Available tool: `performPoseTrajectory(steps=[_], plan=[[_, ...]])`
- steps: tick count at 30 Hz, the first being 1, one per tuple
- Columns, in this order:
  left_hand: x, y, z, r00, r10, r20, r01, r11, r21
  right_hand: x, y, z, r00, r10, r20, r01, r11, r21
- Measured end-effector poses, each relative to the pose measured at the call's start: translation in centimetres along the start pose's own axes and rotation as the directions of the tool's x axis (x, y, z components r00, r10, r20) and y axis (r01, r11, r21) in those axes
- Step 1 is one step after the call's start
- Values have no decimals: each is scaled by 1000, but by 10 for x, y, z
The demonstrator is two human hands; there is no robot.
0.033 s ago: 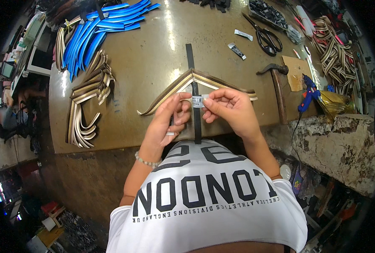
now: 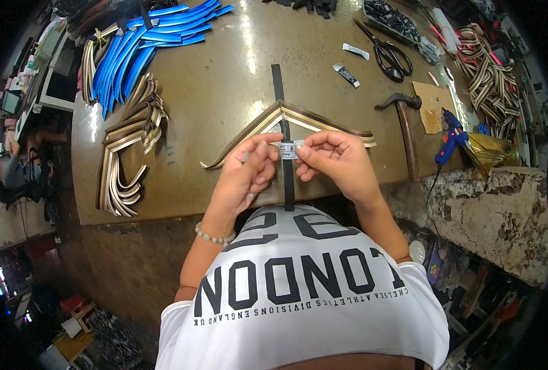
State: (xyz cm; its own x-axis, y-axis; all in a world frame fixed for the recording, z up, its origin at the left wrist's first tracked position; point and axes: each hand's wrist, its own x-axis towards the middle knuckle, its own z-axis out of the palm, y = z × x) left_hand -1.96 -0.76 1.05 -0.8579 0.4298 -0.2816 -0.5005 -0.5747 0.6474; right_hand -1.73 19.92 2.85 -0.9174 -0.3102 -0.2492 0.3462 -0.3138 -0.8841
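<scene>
A small white printed label (image 2: 287,150) lies across a narrow black strap (image 2: 289,185). My right hand (image 2: 343,163) is closed, thumb and index finger pinching the label's right end. My left hand (image 2: 249,165) is at the label's left end, its fingers curled and its index fingertip along the label's upper left edge. Small white bits show among the left fingers, too little to make out. Just beyond my hands, a brown, tan and cream striped webbing strip (image 2: 240,142) bends to a peak over the black strap, its two ends spreading left and right.
Striped strips (image 2: 116,166) and blue strips (image 2: 123,68) lie at left. To the right are a hammer (image 2: 406,132), black scissors (image 2: 390,58), two small packets (image 2: 346,74), a blue glue gun (image 2: 451,139) and heaped striped webbing (image 2: 490,80). A tray of black parts (image 2: 391,21) stands far right.
My left index finger has straightened and moved slightly right onto the label's upper left edge. The left wrist has shifted slightly. My right hand keeps its place.
</scene>
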Motion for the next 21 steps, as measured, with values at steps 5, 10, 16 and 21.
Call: performPoseTrajectory(steps=[5,10,16,21], plan=[[-3,9,13,986,126,-105,-42,813,580,1,2,-1,1000,23,21,-23,1000,-15],[-6,7,19,970,197,-144,-62,771,634,-1,4,2,995,-98,10,98,990,-101],[-4,-1,18,952,284,-117,-135,729,671,2,6,-1,999,-33,9,34,993,-114],[0,-5,10,948,294,-125,-129,711,691,3,6,-2,1000,-9,-20,7,991,-134]])
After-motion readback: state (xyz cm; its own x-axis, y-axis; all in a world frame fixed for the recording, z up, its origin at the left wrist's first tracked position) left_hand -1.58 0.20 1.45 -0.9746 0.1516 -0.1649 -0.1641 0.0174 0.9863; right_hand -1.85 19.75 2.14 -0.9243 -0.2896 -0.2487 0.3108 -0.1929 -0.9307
